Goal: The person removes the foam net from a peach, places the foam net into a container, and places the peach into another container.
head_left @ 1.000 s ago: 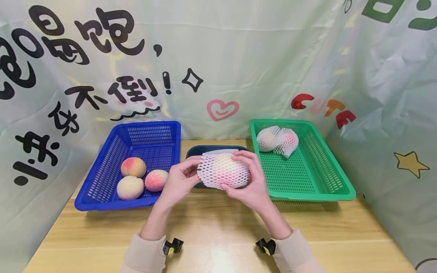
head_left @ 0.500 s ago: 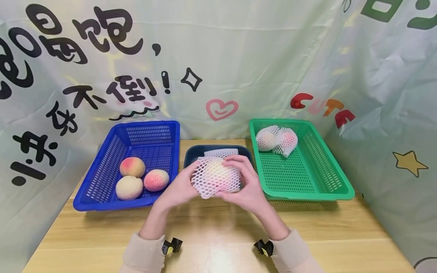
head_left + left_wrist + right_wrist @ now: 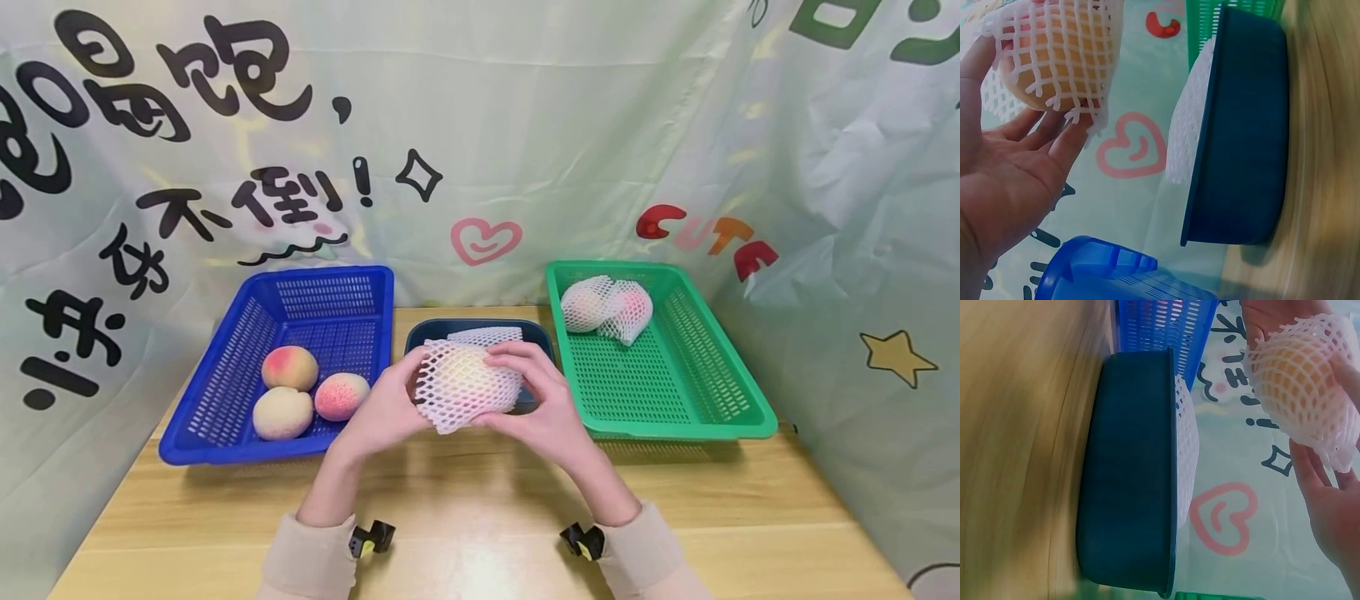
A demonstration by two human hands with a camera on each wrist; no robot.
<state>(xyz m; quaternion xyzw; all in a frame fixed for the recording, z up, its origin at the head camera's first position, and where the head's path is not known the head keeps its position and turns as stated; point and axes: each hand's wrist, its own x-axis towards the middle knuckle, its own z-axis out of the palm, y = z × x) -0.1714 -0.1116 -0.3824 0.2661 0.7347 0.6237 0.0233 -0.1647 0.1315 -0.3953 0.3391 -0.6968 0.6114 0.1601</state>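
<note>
Both hands hold a peach (image 3: pixel 468 379) wrapped in a white foam net sleeve (image 3: pixel 1054 47) over the front of a small dark blue tub (image 3: pixel 542 337). My left hand (image 3: pixel 386 408) grips its left side, with the thumb at the net's open edge and fingers beneath, as the left wrist view shows. The right hand (image 3: pixel 543 404) curls round the other side, thumb below and fingers on top. Bare peach skin shows through the mesh. More foam netting (image 3: pixel 487 335) lies in the tub, partly hidden behind the held peach.
On the left, a blue basket (image 3: pixel 180 446) contains three bare peaches (image 3: pixel 282 412). A green basket (image 3: pixel 678 432) on the right holds two netted peaches (image 3: pixel 628 310) at its back left corner. A printed cloth (image 3: pixel 480 125) hangs behind the wooden table (image 3: pixel 480 517).
Both hands have shifted left and slightly toward me with the netted peach, mostly in the first half second. The foam netting in the tub has come into clearer view.
</note>
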